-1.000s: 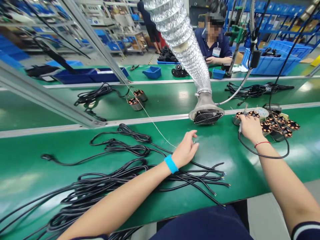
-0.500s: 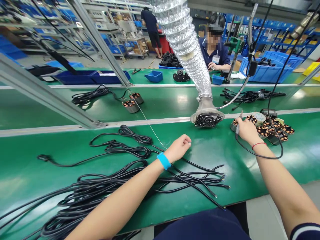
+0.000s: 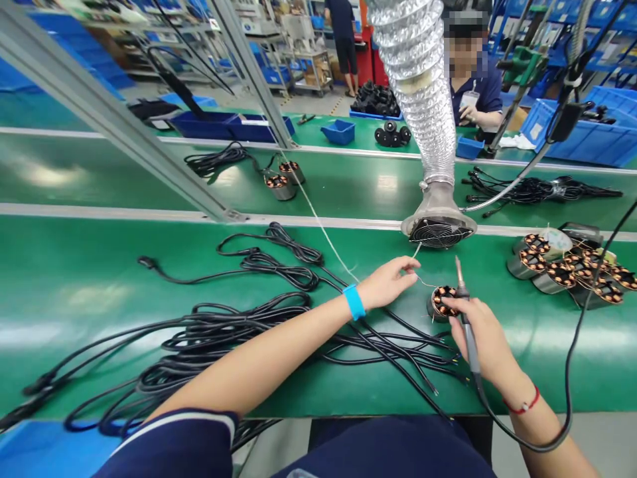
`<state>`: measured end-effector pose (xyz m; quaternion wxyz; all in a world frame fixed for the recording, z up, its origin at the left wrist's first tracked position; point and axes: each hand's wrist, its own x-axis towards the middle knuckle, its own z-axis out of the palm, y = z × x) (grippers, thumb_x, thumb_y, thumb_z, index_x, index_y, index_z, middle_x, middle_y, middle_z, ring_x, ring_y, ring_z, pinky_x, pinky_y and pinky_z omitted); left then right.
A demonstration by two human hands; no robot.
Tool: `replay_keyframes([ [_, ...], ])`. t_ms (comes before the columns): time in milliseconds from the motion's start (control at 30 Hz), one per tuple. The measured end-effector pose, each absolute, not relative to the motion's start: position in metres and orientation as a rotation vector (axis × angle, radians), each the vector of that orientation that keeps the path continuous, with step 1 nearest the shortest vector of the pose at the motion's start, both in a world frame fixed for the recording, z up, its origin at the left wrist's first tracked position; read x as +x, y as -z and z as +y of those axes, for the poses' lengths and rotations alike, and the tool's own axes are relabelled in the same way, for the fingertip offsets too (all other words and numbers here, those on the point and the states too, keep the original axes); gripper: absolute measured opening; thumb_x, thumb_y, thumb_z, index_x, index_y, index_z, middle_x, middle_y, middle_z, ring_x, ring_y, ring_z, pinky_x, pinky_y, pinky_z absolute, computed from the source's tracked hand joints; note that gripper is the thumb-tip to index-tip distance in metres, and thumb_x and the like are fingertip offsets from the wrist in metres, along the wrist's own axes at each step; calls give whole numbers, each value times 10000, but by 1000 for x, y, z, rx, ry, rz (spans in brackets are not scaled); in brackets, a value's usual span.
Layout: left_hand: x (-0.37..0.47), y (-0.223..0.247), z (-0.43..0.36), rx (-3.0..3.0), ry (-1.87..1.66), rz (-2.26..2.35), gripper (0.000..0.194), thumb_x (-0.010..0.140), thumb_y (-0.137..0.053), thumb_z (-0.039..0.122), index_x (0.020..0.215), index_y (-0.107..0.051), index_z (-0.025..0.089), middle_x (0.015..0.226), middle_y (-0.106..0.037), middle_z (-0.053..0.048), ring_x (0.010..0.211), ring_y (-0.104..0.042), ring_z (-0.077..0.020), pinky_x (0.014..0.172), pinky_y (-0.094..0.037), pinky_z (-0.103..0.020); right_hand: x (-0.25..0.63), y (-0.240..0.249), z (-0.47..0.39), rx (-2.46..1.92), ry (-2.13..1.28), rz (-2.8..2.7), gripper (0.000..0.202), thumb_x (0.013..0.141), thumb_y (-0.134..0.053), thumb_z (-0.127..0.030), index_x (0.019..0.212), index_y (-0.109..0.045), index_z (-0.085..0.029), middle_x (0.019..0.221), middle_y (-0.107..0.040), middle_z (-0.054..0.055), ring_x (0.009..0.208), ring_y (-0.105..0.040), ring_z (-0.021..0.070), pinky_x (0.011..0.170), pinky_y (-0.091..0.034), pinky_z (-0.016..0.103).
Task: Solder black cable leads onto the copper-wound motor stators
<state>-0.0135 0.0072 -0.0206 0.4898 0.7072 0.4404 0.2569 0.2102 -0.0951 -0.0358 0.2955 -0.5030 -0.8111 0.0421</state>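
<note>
My left hand, a blue band at its wrist, is closed on a thin pale solder wire that runs down from the upper left. A short end of the wire sticks up past my fingertips. In my right hand is a soldering iron, its tip pointing away from me. Fingers of that hand also touch a motor stator with copper windings, standing upright on the green bench between my hands. A fine strand stretches between the stator and my left fingers.
Black cables lie coiled at left, their stripped ends under my left forearm. More stators are grouped at right. A fume extractor hood hangs ahead on a foil duct. A co-worker sits across the bench.
My right hand has come left and nearer with the soldering iron, and one stator now stands away from the group, by my left hand. The camera view has shifted.
</note>
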Motion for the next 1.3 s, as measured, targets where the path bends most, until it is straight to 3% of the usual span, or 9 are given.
replay_keyframes([
  [100,-9,13,14,2077,-442,1055,210,908,-501,226,1023,-657,144,1070,-649,-96,1006,-594,-206,940,-446,-350,215,33,-89,-1265,-223,-2043,355,891,-474,-124,1224,-455,-246,1276,-640,105,1098,-632,235,907,-547,449],
  [300,-10,16,17,1939,-134,841,223,914,-515,247,784,-654,130,757,-665,-17,721,-577,-119,720,-452,-230,223,41,-77,-1315,-551,-2181,538,821,-585,-174,1317,-388,-244,1520,-422,161,1354,-491,277,1061,-469,532],
  [400,-6,22,15,1561,-205,737,295,890,-584,377,754,-618,118,671,-597,8,588,-482,-73,590,-386,-192,221,54,-73,-1288,-558,-2144,491,847,-595,-192,1301,-418,-254,1461,-487,150,1304,-531,271,1044,-479,537],
  [533,9,27,10,1182,-391,756,449,800,-639,565,754,-539,130,646,-502,39,457,-254,-29,456,-171,-201,214,64,-70,-1293,-435,-2128,534,822,-706,-315,1283,-445,-249,1257,-622,130,1089,-611,291,909,-543,523],
  [700,1,19,8,1459,-411,760,402,821,-607,519,883,-552,126,779,-532,11,563,-344,-62,523,-259,-213,205,65,-72,-1309,-222,-2110,557,834,-694,-411,1298,-440,-237,1199,-641,137,940,-592,290,806,-546,488],
  [833,-22,12,8,1744,-156,728,317,721,-741,369,871,-575,143,741,-466,48,603,-326,-77,559,-279,-222,204,66,-74,-1307,-239,-2081,509,853,-673,-400,1280,-447,-242,1239,-629,136,1005,-583,297,823,-538,491],
  [1000,-22,18,10,1649,-339,665,271,836,-629,396,829,-665,128,792,-539,-1,696,-456,-102,676,-373,-243,206,68,-74,-1297,-301,-2088,493,855,-678,-421,1254,-444,-252,1258,-620,134,1069,-566,303,842,-540,507],
  [1167,1,33,8,1208,-417,666,422,835,-600,528,763,-613,113,650,-517,23,497,-301,-51,502,-208,-226,205,68,-75,-1327,-317,-2079,481,857,-665,-452,1243,-457,-255,1258,-619,133,1085,-563,313,859,-530,520],
  [1300,-1,33,9,1130,-406,706,401,819,-629,521,837,-601,122,661,-495,45,466,-246,-37,472,-139,-225,207,65,-74,-1311,-259,-2059,514,854,-672,-460,1263,-438,-255,1244,-629,131,1042,-584,298,857,-529,506],
])
